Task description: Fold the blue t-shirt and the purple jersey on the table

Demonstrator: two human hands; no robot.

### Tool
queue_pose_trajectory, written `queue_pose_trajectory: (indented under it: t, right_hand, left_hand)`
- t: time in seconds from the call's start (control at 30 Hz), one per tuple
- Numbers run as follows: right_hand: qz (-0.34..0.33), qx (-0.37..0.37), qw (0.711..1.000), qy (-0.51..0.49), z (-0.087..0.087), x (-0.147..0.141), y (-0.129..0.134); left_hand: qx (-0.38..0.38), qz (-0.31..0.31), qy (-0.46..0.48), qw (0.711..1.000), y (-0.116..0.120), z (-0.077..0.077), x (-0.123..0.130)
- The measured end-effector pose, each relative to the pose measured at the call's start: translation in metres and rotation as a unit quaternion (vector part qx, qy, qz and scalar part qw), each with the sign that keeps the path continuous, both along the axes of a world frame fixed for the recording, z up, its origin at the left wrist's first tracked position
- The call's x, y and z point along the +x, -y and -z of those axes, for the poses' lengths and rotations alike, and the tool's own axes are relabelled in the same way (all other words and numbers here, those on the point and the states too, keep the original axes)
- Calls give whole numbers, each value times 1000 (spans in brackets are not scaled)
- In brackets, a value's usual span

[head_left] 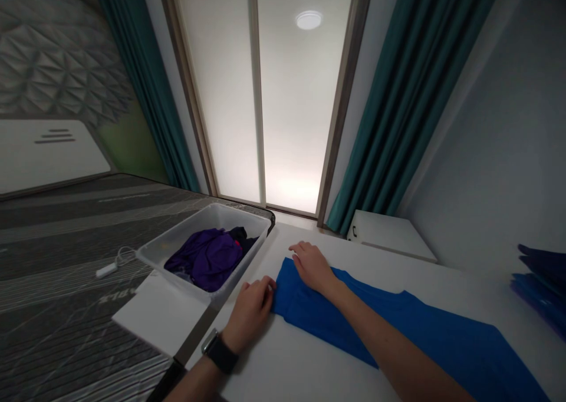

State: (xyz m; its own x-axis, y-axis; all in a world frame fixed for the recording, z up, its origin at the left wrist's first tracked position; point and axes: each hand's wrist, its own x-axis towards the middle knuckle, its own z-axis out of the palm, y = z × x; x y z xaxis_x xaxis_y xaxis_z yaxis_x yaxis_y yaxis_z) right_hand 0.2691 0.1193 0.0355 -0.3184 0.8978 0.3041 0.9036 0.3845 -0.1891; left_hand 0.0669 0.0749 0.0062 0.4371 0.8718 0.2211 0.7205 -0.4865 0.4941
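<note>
1. Your left hand [253,303] is at the near-left end of the blue garment [411,320], fingers curled toward its edge; you cannot tell from this view whether they pinch the cloth.
2. Your right hand [312,266] lies palm down over the same end, fingers loosely extended past the far edge, thumb a little apart from them; nothing shows clasped in it.
3. The blue garment lies on the white table [300,366], a long strip running from your left fingers toward the lower right, its right part wider. Your right forearm crosses above it.
4. On your left wrist you wear a dark-banded watch [219,350].
5. Left of your hands is a translucent bin [174,237], holding a purple cloth [212,263] and a dark cloth [239,235].
6. A white panel [161,313] shows under the bin's near side; a small white device [106,270] with a cable lies to the left, on a dark patterned surface [66,231].
7. At your far right is a stack of blue cloths [543,290]. Beyond the table stand a white cabinet [393,234], teal curtains [398,101] and a pale sliding door [300,119].
</note>
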Motion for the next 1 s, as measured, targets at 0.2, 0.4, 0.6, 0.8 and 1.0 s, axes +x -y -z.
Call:
queue_pose_trajectory:
  t: [0.2, 0.4, 0.6, 0.8, 1.0]
  right_hand:
    - [-38, -32, 999, 3, 17, 15, 50]
    - [-56, -102, 993, 16, 34, 21, 54]
    - [7, -65, 998, 9, 32, 44, 37]
    - [87, -89, 992, 2, 30, 69, 22]
    - [50, -98, 994, 4, 23, 70, 6]
  left_hand:
    - [45, -17, -15, 999, 0, -4, -2]
    - [128, 102, -1, 986, -5, -10, 17]
    - [83, 163, -70, 981, -31, -3, 35]
    - [48, 87, -78, 992, -73, 4, 40]
    - [52, 14, -26, 998, -86, 5, 44]
